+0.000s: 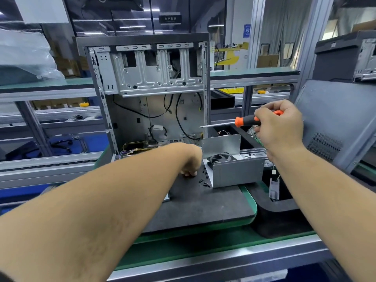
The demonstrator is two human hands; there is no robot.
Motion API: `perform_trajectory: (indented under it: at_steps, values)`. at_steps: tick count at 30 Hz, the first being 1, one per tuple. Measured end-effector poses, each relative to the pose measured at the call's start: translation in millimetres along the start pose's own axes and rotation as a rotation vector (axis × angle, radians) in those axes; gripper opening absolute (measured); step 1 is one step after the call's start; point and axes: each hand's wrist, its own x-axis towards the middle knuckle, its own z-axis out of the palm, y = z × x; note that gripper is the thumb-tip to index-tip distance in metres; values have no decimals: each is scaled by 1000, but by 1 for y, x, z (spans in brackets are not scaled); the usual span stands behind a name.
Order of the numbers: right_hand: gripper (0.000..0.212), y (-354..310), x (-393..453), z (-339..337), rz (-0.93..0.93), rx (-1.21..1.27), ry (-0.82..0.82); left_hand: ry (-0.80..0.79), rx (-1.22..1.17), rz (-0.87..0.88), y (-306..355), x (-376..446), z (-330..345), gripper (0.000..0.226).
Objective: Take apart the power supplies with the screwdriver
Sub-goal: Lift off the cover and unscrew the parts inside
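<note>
Green-edged worktop (pixel 203 239) with an aluminium front rail, topped by a dark grey foam mat (pixel 203 204). Black bin (pixel 284 212) set at the mat's right edge, holding a small grey part with wires. Behind: aluminium-frame shelving with green shelf boards, cardboard boxes, blue floor below, glass partition at the back. Grey panel with a perforated vent patch (pixel 333 127) leaning at far right.

Open desktop PC case (pixel 148 82) upright at the back of the mat, side panel off, drive cage at top, black cables and a bundle of coloured wires low inside.

Power supply (pixel 234 167) on the mat, just right of centre, in front of the case's right lower corner: grey metal box, lid flap raised at the back, black fan visible inside. Loose black screws (pixel 204 180) scattered on the mat just left of the box.

Right hand (pixel 280 127) raised above and right of the power supply, fingers curled round the handle of an orange-and-black screwdriver (pixel 244 121); shaft roughly level, tip pointing left toward the case's right edge, clear of the power supply.

Left hand (pixel 190 161) down on the mat beside the screws, fingers (pixel 189 173) curled under, tips at the mat surface. Cannot tell whether a screw is pinched; the wrist hides the grasp.
</note>
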Motion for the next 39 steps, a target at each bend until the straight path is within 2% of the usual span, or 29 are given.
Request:
perform_trajectory:
  at_steps: [3,6,12,15,18,20,22,24,26,30,33,36,39]
  values:
    - [12,-3,-2,0,2,42,9,89,-101,9,-8,-5,-9,17]
    - [12,-7,-4,1,-6,102,23,300,-177,75,-47,-31,-29,16]
    - [15,-10,-15,18,-10,236,-51,265,-445,112,-160,-106,-25,27]
    - [13,-18,-24,34,-18,250,-82,165,-530,61,-196,-128,6,28]
    - [13,-28,-34,49,-9,271,-120,279,-726,30,-207,-144,39,36]
    - [13,-32,-39,54,-1,278,-157,360,-776,34,-207,-150,49,45]
    - [13,-35,-43,56,0,268,-181,339,-687,40,-210,-155,52,50]
    - [13,-39,-46,57,-2,253,-188,246,-497,42,-217,-162,51,55]
    - [13,-42,-47,56,-1,242,-190,240,-305,40,-223,-166,49,48]
    - [14,-46,-48,55,11,252,-195,331,-57,-17,-224,-168,46,53]
    - [16,-50,-48,55,7,257,-203,418,136,12,-211,-174,52,69]
    - [15,-53,-48,57,-1,254,-218,531,162,62,-181,-181,63,77]
    - [13,-57,-51,63,-6,251,-239,625,138,2,-137,-177,76,72]
